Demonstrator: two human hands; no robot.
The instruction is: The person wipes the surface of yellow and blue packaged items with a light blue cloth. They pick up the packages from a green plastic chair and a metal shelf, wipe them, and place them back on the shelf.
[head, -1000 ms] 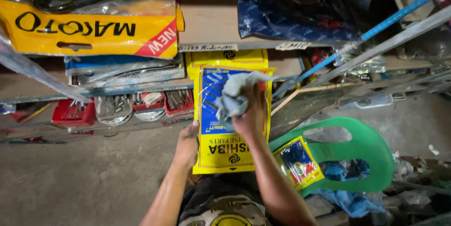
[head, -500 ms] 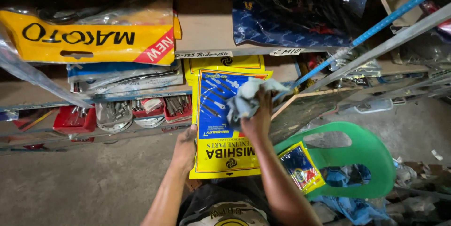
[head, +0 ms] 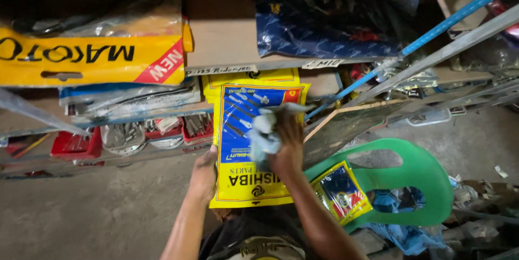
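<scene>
My left hand (head: 204, 174) grips the left edge of a flat yellow and blue plastic package (head: 243, 146) and holds it upright in front of the shelves. My right hand (head: 286, 149) is shut on a crumpled pale cloth (head: 265, 130) and presses it against the front of the package, about at its middle. The package's blue panel shows pictures of long metal parts. The lower right of the package is hidden behind my right forearm.
Wooden shelves (head: 227, 44) carry a yellow bag (head: 92, 54), a dark blue bag (head: 324, 17), red trays of metal parts (head: 75, 144) and stacked packets. A green plastic chair (head: 416, 184) at the right holds a smaller yellow and blue packet (head: 340, 192). A blue pole (head: 432, 33) and metal bars lean diagonally. Concrete floor lies below.
My right hand with the cloth has slid over the package front, first to the upper right and then down toward the middle. My left hand keeps hold of the package's edge.
</scene>
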